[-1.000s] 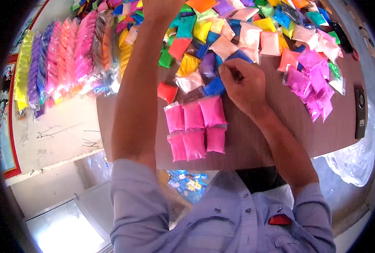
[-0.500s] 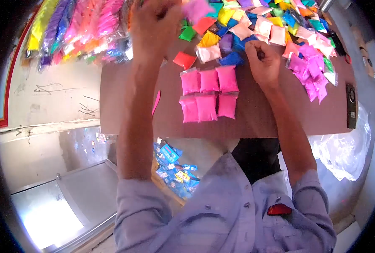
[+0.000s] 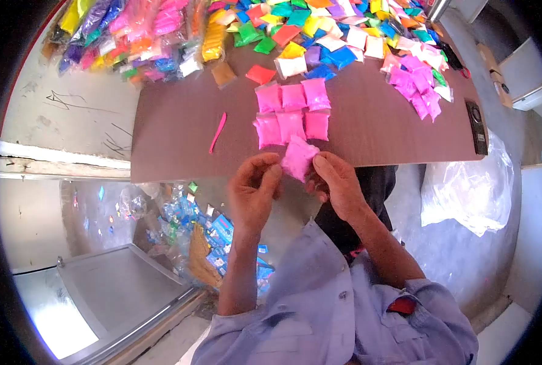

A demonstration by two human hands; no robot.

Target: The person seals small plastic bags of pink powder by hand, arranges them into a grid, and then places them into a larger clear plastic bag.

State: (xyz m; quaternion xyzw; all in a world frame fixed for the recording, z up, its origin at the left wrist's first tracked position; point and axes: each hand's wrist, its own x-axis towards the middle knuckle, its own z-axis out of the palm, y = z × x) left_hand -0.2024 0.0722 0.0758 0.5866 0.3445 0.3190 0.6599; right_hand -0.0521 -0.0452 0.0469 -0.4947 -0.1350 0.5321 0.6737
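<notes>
Packet, pink, in right hand; print on blue pack unreadable.

Bright, with dark fisheye edges

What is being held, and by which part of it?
A light pink packet, pinched at its right edge by the right hand; whether the left hand grips it too cannot be told.
</notes>
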